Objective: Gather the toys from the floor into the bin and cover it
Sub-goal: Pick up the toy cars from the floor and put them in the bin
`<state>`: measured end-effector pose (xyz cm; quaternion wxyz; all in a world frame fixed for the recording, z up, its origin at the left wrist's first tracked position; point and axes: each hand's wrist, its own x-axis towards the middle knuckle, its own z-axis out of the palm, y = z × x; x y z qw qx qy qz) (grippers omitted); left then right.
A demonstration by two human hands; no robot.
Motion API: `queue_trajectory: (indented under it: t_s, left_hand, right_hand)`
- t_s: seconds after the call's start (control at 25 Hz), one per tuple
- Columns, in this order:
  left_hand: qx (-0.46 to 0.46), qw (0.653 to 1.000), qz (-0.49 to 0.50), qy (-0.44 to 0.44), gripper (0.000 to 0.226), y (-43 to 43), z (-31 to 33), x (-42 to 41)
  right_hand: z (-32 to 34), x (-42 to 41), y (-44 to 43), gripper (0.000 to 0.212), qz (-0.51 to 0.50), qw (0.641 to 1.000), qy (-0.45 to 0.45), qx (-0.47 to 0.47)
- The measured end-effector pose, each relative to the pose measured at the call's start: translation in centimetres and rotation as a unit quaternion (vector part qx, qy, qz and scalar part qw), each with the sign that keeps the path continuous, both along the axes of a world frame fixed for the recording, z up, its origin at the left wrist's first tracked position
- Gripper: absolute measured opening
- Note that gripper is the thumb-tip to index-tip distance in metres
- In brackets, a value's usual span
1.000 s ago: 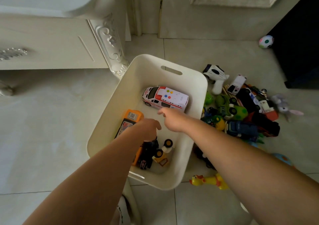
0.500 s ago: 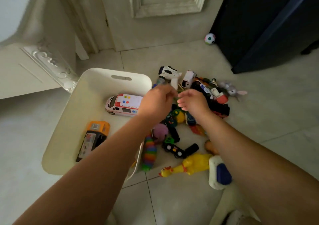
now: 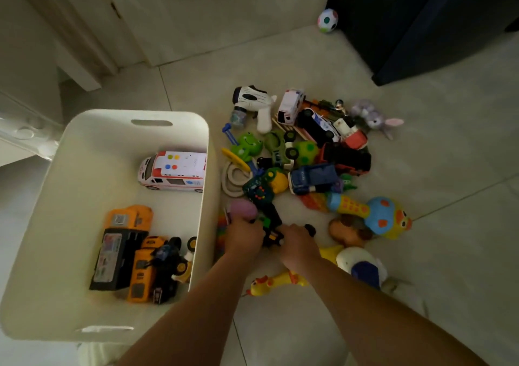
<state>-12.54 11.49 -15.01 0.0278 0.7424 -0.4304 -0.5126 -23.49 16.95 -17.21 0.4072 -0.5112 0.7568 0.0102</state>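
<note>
A white bin (image 3: 208, 141) stands on the floor at the left. It holds a white ambulance (image 3: 174, 170), orange trucks (image 3: 127, 225) and a few small vehicles. A heap of toys lies on the tiles to its right, among them a green frog (image 3: 247, 145), a blue truck (image 3: 313, 179) and a yellow rubber chicken (image 3: 276, 281). Both my hands are down at the near edge of the heap. My left hand (image 3: 244, 238) curls on a black-and-green toy (image 3: 271, 217) below a pink ball (image 3: 243, 208). My right hand (image 3: 297, 245) grips a small black car (image 3: 273, 239); the fingertips are hidden.
A dark cabinet (image 3: 421, 29) stands at the back right with a spotted ball (image 3: 327, 21) beside it. A pale door (image 3: 196, 14) is behind, and ornate white furniture (image 3: 25, 130) is left of the bin. Bare tiles (image 3: 449, 253) spread right of the heap.
Both hands left the bin, crossed to the heap and dropped to its near edge, closing on the small dark toys there. My view swung right and down.
</note>
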Motion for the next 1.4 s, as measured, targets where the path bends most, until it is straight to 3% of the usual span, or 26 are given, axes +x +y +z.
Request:
queue_trajectory:
  t_s: [0.12, 0.28, 0.4, 0.44, 0.52, 0.56, 0.64, 0.72, 0.8, 0.84, 0.92, 1.0, 1.08, 1.16, 1.24, 1.32, 1.4]
  left_hand:
    - [0.011, 0.998, 0.054, 0.043, 0.029, -1.2, 1.7, -1.8]
    - [0.131, 0.942, 0.179, 0.25, 0.05, -2.7, 3.5, -4.1]
    - [0.08, 0.95, 0.178, 0.245, 0.053, -3.3, 3.5, -3.8]
    - [0.062, 0.955, 0.177, 0.23, 0.05, -3.5, 3.4, -3.5]
    - [0.061, 0.959, 0.17, 0.22, 0.043, -3.9, 3.6, -3.0]
    - [0.069, 0.958, 0.166, 0.224, 0.04, -4.1, 4.0, -2.9]
    - [0.086, 0.956, 0.152, 0.234, 0.039, -4.2, 4.4, -2.6]
    - [0.112, 0.949, 0.158, 0.249, 0.037, -4.5, 3.9, -2.2]
    - [0.126, 0.931, 0.182, 0.291, 0.021, -4.5, 4.0, -1.8]
    - [0.128, 0.917, 0.2, 0.321, 0.014, -4.5, 4.1, -1.8]
    - [0.121, 0.885, 0.24, 0.381, 0.014, -4.6, 4.3, -1.8]
    - [0.117, 0.865, 0.259, 0.412, 0.02, -4.6, 4.8, -2.1]
    - [0.135, 0.853, 0.257, 0.434, 0.03, -4.5, 5.0, -2.4]
    - [0.159, 0.82, 0.267, 0.48, 0.04, -4.6, 5.0, -2.4]
    - [0.186, 0.771, 0.258, 0.551, 0.048, -4.7, 4.7, -2.6]
    - [0.208, 0.739, 0.24, 0.593, 0.043, -4.5, 4.6, -3.0]
    - [0.212, 0.717, 0.248, 0.616, 0.036, -4.2, 4.3, -3.3]
  right_hand:
    - [1.7, -2.2, -1.7, 0.022, -0.12, 0.988, -0.081, -0.06]
    - [4.2, -3.0, -2.8, 0.019, -0.142, 0.97, -0.092, -0.177]
    - [5.1, -2.7, -3.6, 0.03, -0.166, 0.947, -0.136, -0.239]
    - [5.0, -3.2, -4.6, 0.033, -0.17, 0.94, -0.109, -0.274]
    - [4.2, -5.2, -7.0, 0.041, -0.092, 0.957, 0.049, -0.272]
    - [3.7, -6.4, -8.1, 0.054, -0.027, 0.969, 0.124, -0.212]
    - [2.5, -7.9, -9.0, 0.074, 0.065, 0.974, 0.192, -0.098]
    - [1.6, -8.2, -8.9, 0.069, 0.097, 0.965, 0.227, -0.085]
    - [1.3, -8.5, -8.5, 0.053, 0.06, 0.959, 0.231, -0.154]
    - [1.4, -8.6, -8.3, 0.048, -0.003, 0.96, 0.196, -0.198]
    - [2.5, -8.4, -8.1, 0.044, -0.168, 0.96, 0.037, -0.221]
    - [3.7, -8.1, -8.1, 0.041, -0.285, 0.935, -0.119, -0.172]
    - [4.9, -8.0, -7.9, 0.04, -0.361, 0.897, -0.22, -0.127]
    - [5.8, -7.9, -7.6, 0.042, -0.378, 0.884, -0.259, -0.089]
    - [6.0, -7.6, -7.6, 0.046, -0.334, 0.898, -0.283, -0.047]
    - [6.3, -6.7, -7.5, 0.059, -0.278, 0.912, -0.302, -0.007]
    - [6.3, -6.6, -8.4, 0.068, -0.314, 0.898, -0.306, -0.031]
